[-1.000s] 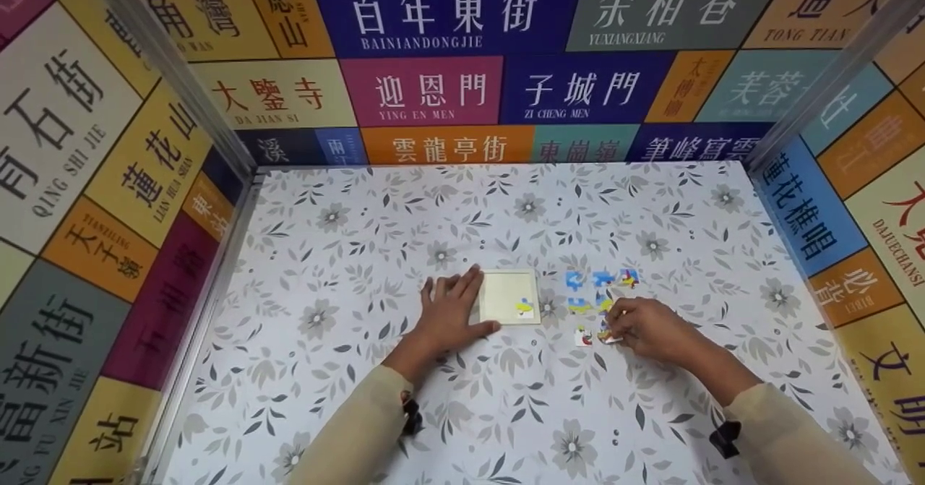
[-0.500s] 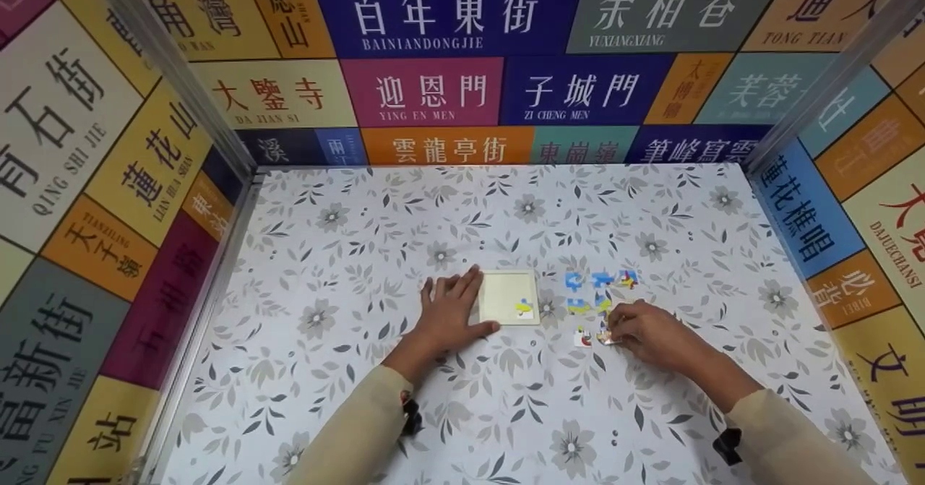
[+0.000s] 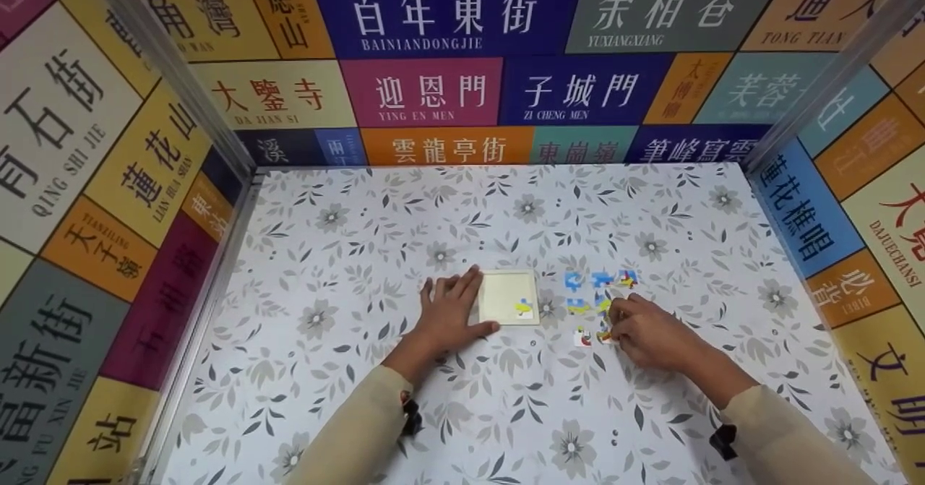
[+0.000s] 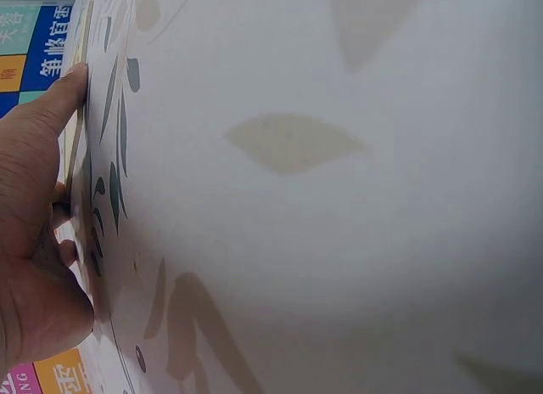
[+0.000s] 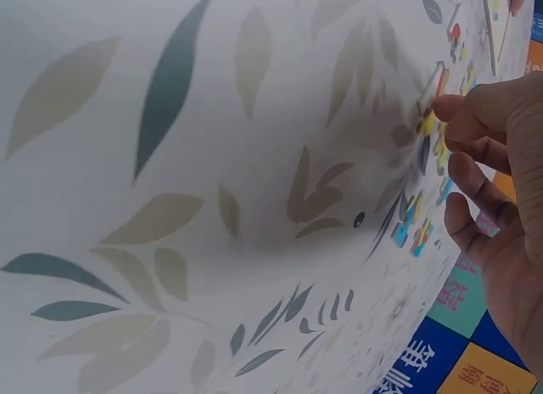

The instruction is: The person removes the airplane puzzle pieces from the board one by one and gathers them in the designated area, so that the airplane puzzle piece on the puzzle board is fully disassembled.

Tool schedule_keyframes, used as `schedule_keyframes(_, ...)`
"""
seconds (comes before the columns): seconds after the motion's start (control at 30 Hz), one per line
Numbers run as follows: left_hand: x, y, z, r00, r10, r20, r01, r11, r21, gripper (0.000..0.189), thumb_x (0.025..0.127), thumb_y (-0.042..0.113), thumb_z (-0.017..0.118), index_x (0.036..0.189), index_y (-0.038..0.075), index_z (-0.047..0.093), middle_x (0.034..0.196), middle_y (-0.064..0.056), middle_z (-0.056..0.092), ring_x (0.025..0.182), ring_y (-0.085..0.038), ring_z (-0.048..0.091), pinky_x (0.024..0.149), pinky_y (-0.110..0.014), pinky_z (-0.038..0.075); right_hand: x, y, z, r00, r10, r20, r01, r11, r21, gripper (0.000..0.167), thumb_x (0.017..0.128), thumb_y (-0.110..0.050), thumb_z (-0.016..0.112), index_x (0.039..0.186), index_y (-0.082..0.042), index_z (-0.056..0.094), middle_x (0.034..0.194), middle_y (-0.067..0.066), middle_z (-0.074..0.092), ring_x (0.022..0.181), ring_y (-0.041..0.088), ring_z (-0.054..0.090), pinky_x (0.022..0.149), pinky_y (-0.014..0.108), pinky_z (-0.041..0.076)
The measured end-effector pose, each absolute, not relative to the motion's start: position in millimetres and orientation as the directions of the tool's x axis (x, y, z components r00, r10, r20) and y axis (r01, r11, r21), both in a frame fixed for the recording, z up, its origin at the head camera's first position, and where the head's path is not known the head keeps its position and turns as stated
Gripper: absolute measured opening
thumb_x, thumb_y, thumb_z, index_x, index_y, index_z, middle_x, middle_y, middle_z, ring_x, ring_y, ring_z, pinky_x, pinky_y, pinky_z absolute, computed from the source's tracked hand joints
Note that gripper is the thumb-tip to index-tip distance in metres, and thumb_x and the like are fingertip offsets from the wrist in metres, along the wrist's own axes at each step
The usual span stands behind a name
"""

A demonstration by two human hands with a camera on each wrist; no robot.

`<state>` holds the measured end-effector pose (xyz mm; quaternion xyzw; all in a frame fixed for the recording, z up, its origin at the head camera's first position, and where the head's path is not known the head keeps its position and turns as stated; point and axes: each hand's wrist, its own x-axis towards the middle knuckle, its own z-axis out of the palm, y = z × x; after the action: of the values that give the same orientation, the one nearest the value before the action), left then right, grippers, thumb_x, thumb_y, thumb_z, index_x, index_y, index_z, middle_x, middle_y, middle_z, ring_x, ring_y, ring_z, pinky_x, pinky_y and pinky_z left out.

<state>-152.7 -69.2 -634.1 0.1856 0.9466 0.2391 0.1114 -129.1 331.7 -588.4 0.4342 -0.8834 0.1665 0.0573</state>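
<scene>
My left hand (image 3: 448,311) rests at the left side of a small cream square puzzle tray (image 3: 498,293), fingers spread along its edge and thumb at its lower corner. One yellow-and-white puzzle piece (image 3: 523,308) sits in the tray's lower right corner. To the right, my right hand (image 3: 647,332) pinches a colourful jigsaw piece (image 3: 605,333) between thumb and finger, low over the cloth; the fingers partly cover it. In the right wrist view the thumb tip (image 5: 447,108) meets that piece, while other fingers curl loosely.
Several loose puzzle pieces lie between tray and right hand, among them a blue one (image 3: 573,280), a red-and-yellow one (image 3: 627,278) and a white one (image 3: 582,337). A floral cloth (image 3: 433,210) covers the table. Panels with printed characters (image 3: 433,91) wall in the back and sides.
My right hand has shifted slightly and turned the piece at its fingertips, staying over the same spot. The left hand and the tray have not moved.
</scene>
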Motion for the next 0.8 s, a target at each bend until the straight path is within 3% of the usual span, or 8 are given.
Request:
schedule_keyframes(0.2, -153.1, -69.7, -634.3, -0.909, 0.400, -0.116, 0.297, 0.818, 0.492, 0.104, 0.100, 0.068, 0.066, 0.178, 0.014, 0.024, 0.187, -0.004, 0.022, 0.162, -0.041, 0.032, 0.131, -0.077, 0.010, -133.5, 323.7, -578.7, -0.628, -0.750, 0.210, -0.775, 0.575, -0.264, 0.024, 0.085, 0.011, 0.074, 0.082, -0.010, 0.086, 0.094, 0.003, 0.066, 0.081, 0.018, 0.054, 0.070, 0.037, 0.052)
schedule_keyframes(0.4, -152.1, -69.2, -630.6, -0.911, 0.400, -0.100, 0.305, 0.816, 0.491, 0.102, 0.100, 0.067, 0.067, 0.177, 0.013, 0.028, 0.186, -0.005, 0.025, 0.160, -0.040, 0.035, 0.131, -0.077, 0.013, -138.3, 309.6, -574.4, -0.677, -0.722, 0.146, -0.716, 0.600, -0.356, 0.012, 0.094, 0.000, 0.079, 0.100, -0.008, 0.085, 0.106, 0.005, 0.068, 0.090, 0.020, 0.064, 0.075, 0.041, 0.058)
schedule_keyframes(0.8, -150.8, -68.6, -630.5, -0.914, 0.391, -0.103, 0.295, 0.819, 0.491, 0.102, 0.099, 0.070, 0.067, 0.177, 0.017, 0.028, 0.186, 0.000, 0.025, 0.162, -0.036, 0.034, 0.132, -0.075, 0.012, -152.3, 262.5, -574.6, -0.718, -0.696, 0.019, -0.624, 0.631, -0.462, 0.020, 0.101, -0.006, 0.076, 0.120, -0.006, 0.080, 0.113, 0.008, 0.073, 0.099, 0.026, 0.071, 0.086, 0.048, 0.062)
